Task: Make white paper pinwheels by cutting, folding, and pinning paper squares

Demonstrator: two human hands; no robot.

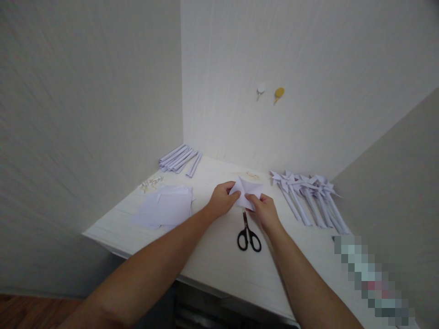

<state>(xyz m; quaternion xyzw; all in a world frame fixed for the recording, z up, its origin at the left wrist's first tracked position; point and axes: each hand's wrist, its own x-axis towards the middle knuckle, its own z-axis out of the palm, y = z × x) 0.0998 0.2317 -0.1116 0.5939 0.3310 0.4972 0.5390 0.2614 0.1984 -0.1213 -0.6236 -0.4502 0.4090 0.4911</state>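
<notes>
A small white paper square (247, 188) with crease lines is held up over the table between both hands. My left hand (222, 199) pinches its left edge, thumb on top. On the right edge, my right hand (265, 209) grips it the same way. Black-handled scissors (248, 237) lie on the table just below the paper, handles toward me, with the blade tips hidden under the hands. To the left rests a loose stack of white paper sheets (168, 208).
Rolled paper tubes (178, 159) lie at the back left, near small scattered pieces (151, 183). Several paper pinwheels on sticks (308, 196) lie at the right. A blurred object (372, 281) is at the right edge. Walls enclose the white table (212, 256); two hooks (279, 92) hang behind.
</notes>
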